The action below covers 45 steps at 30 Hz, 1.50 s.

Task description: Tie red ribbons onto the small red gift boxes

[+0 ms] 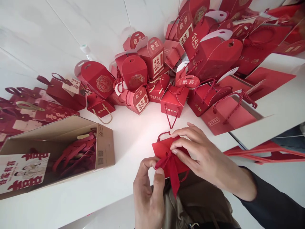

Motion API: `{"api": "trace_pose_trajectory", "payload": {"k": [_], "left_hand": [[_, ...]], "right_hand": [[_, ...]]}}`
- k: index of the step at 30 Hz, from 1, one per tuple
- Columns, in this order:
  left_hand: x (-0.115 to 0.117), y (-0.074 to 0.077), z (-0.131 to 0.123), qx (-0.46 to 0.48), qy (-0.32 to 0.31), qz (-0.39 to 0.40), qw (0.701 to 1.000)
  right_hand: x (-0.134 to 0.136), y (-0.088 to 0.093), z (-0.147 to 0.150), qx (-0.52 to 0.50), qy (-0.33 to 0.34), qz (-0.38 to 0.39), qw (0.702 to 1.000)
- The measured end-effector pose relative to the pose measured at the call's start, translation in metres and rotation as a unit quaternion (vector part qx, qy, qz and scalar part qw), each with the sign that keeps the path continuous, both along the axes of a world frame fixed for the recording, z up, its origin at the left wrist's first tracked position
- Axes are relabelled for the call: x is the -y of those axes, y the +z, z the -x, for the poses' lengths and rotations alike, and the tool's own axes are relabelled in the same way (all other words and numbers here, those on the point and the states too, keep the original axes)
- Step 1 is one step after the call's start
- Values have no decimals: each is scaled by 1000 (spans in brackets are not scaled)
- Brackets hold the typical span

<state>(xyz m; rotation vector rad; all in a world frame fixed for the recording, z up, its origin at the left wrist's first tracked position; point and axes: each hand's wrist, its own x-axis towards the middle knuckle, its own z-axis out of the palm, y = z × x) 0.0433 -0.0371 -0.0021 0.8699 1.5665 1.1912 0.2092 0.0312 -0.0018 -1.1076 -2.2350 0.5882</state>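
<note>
White tabletop [133, 133] spreads under everything, crowded with red packaging. Near its 6 o'clock edge, the right hand [202, 156] pinches the top of a small red box [164, 151], fingers curled over the flap. The left hand [147, 190] grips the ribbon [170, 168] tied at the box's front, thumb and forefinger closed on the bow, its tail hanging off the edge. A cord handle [163, 134] loops from the box at 12 o'clock. Beyond, from 11 to 2 o'clock, lies a heap of finished boxes [152, 66]; at 9 o'clock a carton [57, 152] holds loose ribbons. Risk, as I judge it: pulling unevenly could loosen the bow or crease the flap, and the box, near the edge, could slide off.
</note>
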Motion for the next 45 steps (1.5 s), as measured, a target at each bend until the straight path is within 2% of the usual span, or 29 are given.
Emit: {"api": "trace_pose_trajectory", "payload": {"k": [4, 9, 16, 25, 31, 34, 36, 39, 45], "left_hand": [[-2, 1, -2, -11, 3, -5, 1000], [-4, -3, 0, -24, -13, -32, 999], [-4, -9, 2, -58, 1, -36, 998], [-9, -6, 3, -103, 7, -41, 994], [-9, 0, 10, -38, -20, -32, 999], [-9, 0, 12, -74, -7, -24, 997], [-8, -1, 12, -105, 5, -11, 994], [-7, -1, 9, -90, 18, 6, 996], [-7, 5, 5, -57, 18, -7, 998]], "right_hand": [[-1, 1, -6, -26, -31, 35, 999], [-5, 0, -16, -24, -95, 39, 994], [-5, -4, -18, -27, -124, 80, 989], [-3, -6, -18, -31, -119, 85, 989], [-4, 0, -17, -34, -124, 100, 987], [-3, 2, -17, -44, -128, 103, 985], [-1, 4, -16, -50, -132, 88, 986], [3, 7, -11, -58, -135, 42, 988], [10, 12, 4, -44, -36, 53, 997]]}}
